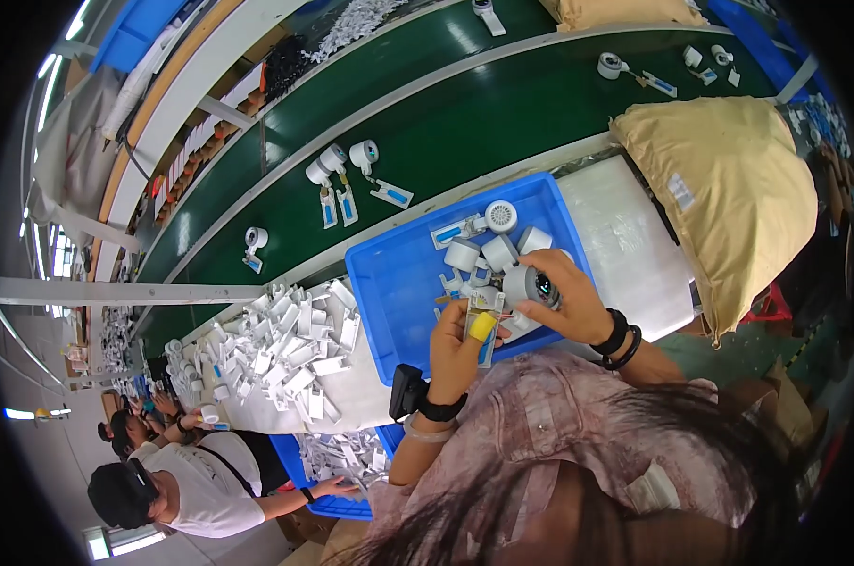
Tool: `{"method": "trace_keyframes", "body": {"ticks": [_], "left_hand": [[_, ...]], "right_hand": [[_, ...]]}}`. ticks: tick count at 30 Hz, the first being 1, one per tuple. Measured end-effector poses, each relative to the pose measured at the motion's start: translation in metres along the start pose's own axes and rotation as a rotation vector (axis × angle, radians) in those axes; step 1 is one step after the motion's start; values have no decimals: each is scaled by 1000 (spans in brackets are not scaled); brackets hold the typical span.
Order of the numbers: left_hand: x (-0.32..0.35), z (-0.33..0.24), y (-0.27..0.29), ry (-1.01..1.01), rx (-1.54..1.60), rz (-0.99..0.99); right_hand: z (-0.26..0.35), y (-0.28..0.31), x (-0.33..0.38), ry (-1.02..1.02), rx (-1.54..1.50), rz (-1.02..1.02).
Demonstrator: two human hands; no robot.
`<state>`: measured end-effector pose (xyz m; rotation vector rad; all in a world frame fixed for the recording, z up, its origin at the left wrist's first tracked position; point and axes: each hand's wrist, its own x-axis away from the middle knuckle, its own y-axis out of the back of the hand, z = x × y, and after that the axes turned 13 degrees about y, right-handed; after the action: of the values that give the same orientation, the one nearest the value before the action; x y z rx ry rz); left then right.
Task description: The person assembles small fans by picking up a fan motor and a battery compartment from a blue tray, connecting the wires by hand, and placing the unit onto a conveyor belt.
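Over the blue bin (375, 316), my right hand (582, 307) is closed round a white cylindrical fan head (521, 286) with a dark, lit end face. My left hand (453, 351), a yellow cover on one fingertip, grips a white handle shell (486, 302) just beside it. A blue battery (486, 354) shows below the left fingers. Thin wires seem to run between the two parts. Beneath my hands the bin holds several more white fan heads, one with its round grille (501, 217) facing up, joined to handle pieces with blue batteries.
Beyond the bin runs a green conveyor (446, 127) carrying several fan assemblies (328, 165). White shells (290, 349) are heaped on the table to the left. A tan sack (729, 179) stands at the right. On the left, a co-worker in a white shirt (205, 481) reaches into another blue bin (337, 507).
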<state>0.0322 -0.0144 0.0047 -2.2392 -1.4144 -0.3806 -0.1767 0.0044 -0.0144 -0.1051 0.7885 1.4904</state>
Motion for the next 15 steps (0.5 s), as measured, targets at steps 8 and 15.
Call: {"method": "trace_keyframes", "body": {"ticks": [8,15], "left_hand": [[2,1,6,0,-1,-13],[-2,6,16,-25,-13,17]], "right_hand": [[8,-1,-1,-56,-35,61],[8,-2,-5,-45,-13,90]]}}
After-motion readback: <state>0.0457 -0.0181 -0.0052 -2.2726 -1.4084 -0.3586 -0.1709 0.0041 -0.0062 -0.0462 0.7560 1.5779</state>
